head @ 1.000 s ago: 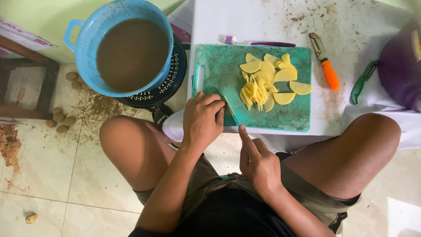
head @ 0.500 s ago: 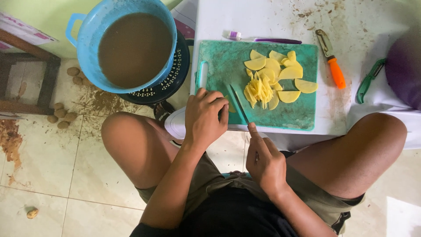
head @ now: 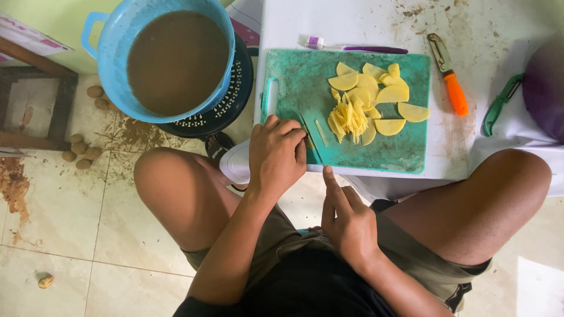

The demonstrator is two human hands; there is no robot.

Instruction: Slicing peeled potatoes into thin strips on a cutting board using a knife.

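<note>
Pale tiled floor (head: 64, 235) fills the lower left of the frame, streaked with brown dirt, and a low white tabletop (head: 364, 20) smeared with soil spans the upper right. On the floor at upper left sits a blue tub (head: 167, 58) of muddy brown water, resting on a black perforated basket (head: 232, 100); small brown potatoes (head: 79, 155) lie scattered beside it at far left.

Centre top, a teal cutting board (head: 388, 152) lies on the tabletop. Pale yellow potato slices (head: 388, 94) fan across its upper right, with a heap of thin strips (head: 348, 119) just left of them. A purple-handled toothbrush (head: 358, 48) lies along the board's top edge; an orange-handled peeler (head: 449, 82) and a green peeler (head: 499, 103) lie to the right, near a dark purple bowl (head: 543, 88) at the frame's edge.

The left hand (head: 276, 155) is curled down over the board's lower left corner, fingers bent and pressing on something beneath them; what it is, I cannot tell. Right against its fingertips a slim knife blade (head: 313, 142) slants across the board, with one loose strip lying just beside it. The right hand (head: 346, 220), below the board's near edge between the bare knees, is closed around the knife's handle, forefinger stretched forward along it toward the board. The cut pile lies up and to the right of both hands, well apart from the left fingers.
</note>
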